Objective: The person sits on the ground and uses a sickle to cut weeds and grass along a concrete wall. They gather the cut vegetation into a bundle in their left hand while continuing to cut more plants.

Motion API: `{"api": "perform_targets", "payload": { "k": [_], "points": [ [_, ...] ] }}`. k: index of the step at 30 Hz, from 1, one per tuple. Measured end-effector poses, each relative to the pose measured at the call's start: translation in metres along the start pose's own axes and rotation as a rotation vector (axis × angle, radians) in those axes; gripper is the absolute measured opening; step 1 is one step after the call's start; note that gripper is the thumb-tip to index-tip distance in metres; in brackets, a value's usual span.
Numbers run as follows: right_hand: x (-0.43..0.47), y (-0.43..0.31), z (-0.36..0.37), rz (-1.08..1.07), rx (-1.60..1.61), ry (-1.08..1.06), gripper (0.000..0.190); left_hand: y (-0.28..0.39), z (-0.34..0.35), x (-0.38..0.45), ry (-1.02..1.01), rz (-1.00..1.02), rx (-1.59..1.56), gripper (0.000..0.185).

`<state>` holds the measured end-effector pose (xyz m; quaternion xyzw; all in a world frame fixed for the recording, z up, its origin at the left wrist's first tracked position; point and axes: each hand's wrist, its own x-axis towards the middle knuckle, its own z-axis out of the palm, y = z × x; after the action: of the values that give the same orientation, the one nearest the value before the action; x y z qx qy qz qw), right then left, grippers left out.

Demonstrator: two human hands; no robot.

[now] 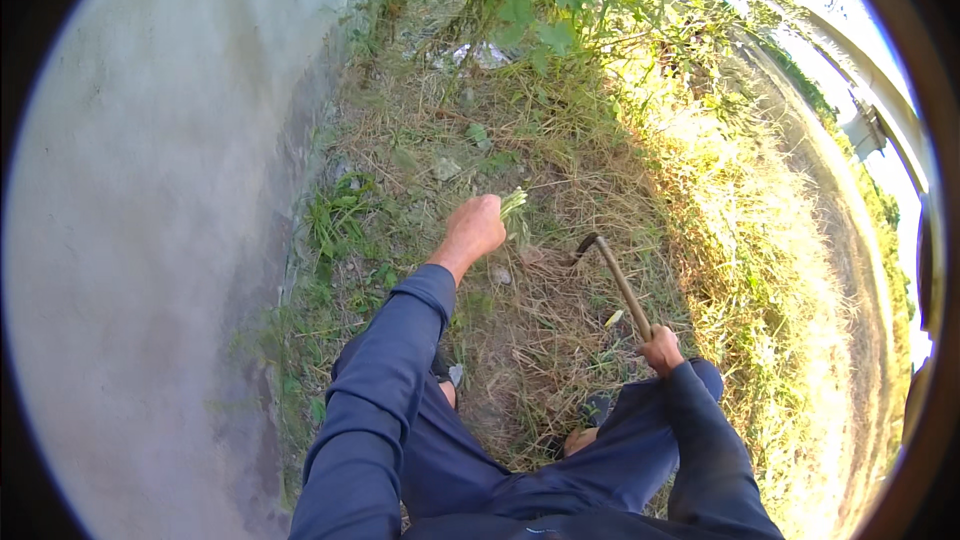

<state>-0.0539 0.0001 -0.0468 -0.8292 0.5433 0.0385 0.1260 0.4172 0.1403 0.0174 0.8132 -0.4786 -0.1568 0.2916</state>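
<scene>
My left hand (478, 225) is closed around a small bunch of green plant stems (514, 202), whose pale ends stick out to the right of the fist. My right hand (661, 350) grips the lower end of the wooden handle of a sickle (624, 286). The sickle's dark curved blade (585, 246) points down to the left, close over dry cut grass (547, 300). Between the two hands lie flattened straw and a small pale stone (501, 275). Whether the blade touches the ground cannot be told.
A grey plastered wall (165, 240) runs along the left side. Tall leafy weeds (555, 7) stand ahead, with whitish litter (480, 55) beneath them. Sunlit grass (750, 262) borders the right. My feet in dark footwear (596, 411) are on the ground below.
</scene>
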Motion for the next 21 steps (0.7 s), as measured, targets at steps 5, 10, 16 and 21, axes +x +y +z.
{"api": "perform_targets", "payload": {
  "k": [5,10,16,21],
  "points": [
    [-0.052,-0.01,-0.045,0.182,0.693,0.112,0.024,0.039,0.027,-0.004,-0.124,0.162,0.07,0.019],
    [-0.089,-0.062,-0.054,0.076,0.803,0.248,0.026,0.078,0.029,-0.021,-0.047,0.331,0.158,0.028],
    [-0.125,-0.079,-0.027,0.044,0.742,0.233,0.04,0.104,-0.001,-0.04,0.071,0.382,0.09,0.032],
    [-0.144,-0.088,-0.018,0.073,0.756,0.1,0.037,0.101,-0.018,-0.045,0.164,0.367,0.013,0.032]
  ]
}}
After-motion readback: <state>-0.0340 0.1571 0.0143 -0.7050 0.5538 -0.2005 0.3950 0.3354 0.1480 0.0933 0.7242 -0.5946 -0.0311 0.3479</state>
